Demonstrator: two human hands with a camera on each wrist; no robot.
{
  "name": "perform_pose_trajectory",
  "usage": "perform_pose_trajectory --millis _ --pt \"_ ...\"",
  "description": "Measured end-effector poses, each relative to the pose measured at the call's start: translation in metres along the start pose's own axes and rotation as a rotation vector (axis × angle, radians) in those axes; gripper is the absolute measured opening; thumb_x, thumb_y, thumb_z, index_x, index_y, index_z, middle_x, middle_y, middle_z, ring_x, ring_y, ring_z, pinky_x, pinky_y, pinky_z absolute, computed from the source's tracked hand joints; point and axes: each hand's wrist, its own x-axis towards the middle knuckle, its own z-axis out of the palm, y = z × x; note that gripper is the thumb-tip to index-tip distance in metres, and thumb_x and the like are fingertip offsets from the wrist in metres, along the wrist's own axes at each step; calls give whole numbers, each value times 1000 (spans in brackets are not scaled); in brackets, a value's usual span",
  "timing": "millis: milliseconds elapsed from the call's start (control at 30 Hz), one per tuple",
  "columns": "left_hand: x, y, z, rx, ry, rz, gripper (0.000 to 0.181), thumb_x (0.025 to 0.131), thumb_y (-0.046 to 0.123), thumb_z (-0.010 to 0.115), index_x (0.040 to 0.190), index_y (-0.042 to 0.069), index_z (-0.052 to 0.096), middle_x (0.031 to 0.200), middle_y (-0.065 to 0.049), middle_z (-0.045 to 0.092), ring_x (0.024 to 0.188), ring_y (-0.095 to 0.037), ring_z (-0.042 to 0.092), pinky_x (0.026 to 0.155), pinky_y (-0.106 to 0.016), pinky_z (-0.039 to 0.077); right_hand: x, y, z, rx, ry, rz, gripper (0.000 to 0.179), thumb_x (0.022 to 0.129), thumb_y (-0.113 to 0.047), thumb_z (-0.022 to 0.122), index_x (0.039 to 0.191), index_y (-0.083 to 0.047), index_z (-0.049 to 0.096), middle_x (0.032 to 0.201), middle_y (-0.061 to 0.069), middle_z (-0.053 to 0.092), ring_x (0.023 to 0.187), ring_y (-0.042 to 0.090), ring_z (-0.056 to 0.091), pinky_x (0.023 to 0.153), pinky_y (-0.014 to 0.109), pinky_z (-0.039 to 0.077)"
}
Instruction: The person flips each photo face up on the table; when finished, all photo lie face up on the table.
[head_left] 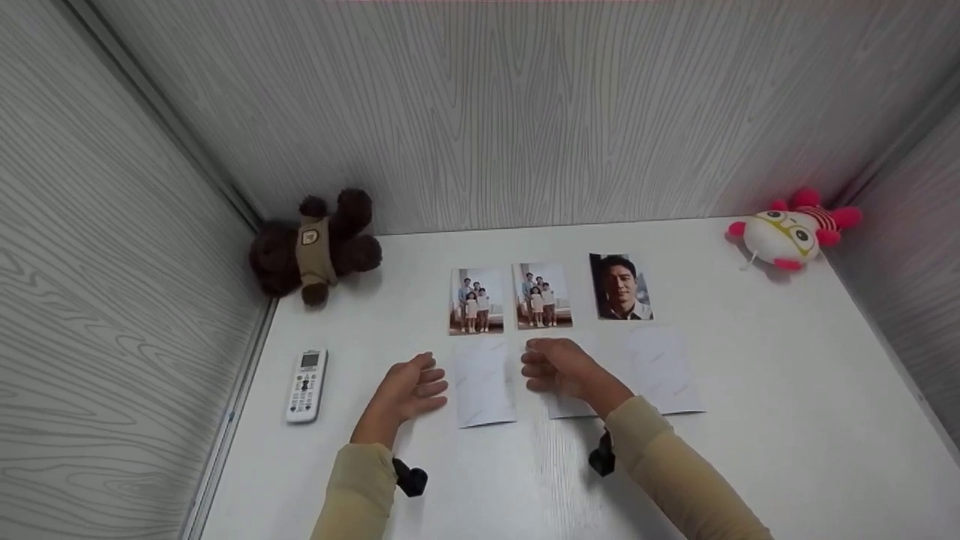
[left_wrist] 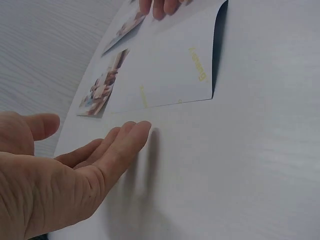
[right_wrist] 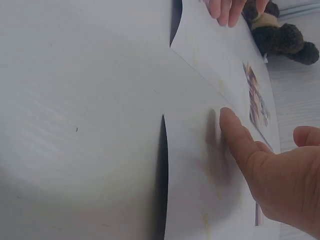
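The left hand (head_left: 409, 390) is held with its fingers loosely extended and the thumb apart, just beside the left white sheet (head_left: 485, 384); nothing is gripped. The right hand (head_left: 562, 369) is likewise held loosely open, with nothing grasped, and is placed at the middle white sheet (head_left: 568, 408), which is partly hidden by it; whether the sheet is touched cannot be told.

At the far left, a brown plush bear (head_left: 315, 251) is laid on its side near the back wall (head_left: 487, 112), and nearer the front a white remote control (head_left: 307, 386) is set on the white table (head_left: 480, 495). Three sheets are laid in a row, marked with faint yellow print. At the left sheet's front edge, which is curled up, a dark underside is shown. The right white sheet (head_left: 664, 371) is placed next to the middle one.

Behind them, a left family photo (head_left: 477, 301), a right family photo (head_left: 542, 295) and a portrait photo (head_left: 622, 287) are lined up, the portrait slightly tilted. By the back right corner, a pink-and-white plush toy (head_left: 787, 234) is laid.
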Motion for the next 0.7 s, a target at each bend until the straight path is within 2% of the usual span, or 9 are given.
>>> perform_pose_trajectory --millis 133,367,700 --pt "0 -5 3 9 -17 -9 61 109 29 43 154 -9 29 153 -30 42 140 -44 46 108 -51 50 -1 3 4 3 -21 10 50 107 -24 51 151 -3 41 138 22 57 108 27 68 99 48 56" --pt "3 -9 8 14 -34 -7 61 109 29 42 153 -10 29 154 -32 41 141 -45 46 110 -52 47 -1 7 11 35 -24 25 47 106 -20 52 149 -3 44 130 19 60 100 24 69 100 50 55" --pt "5 -10 10 -3 -19 -4 59 109 30 43 152 -9 33 151 -31 45 139 -43 48 111 -51 47 -1 8 16 42 -26 15 45 106 -19 51 147 -2 45 128 19 62 99 23 69 100 50 56"
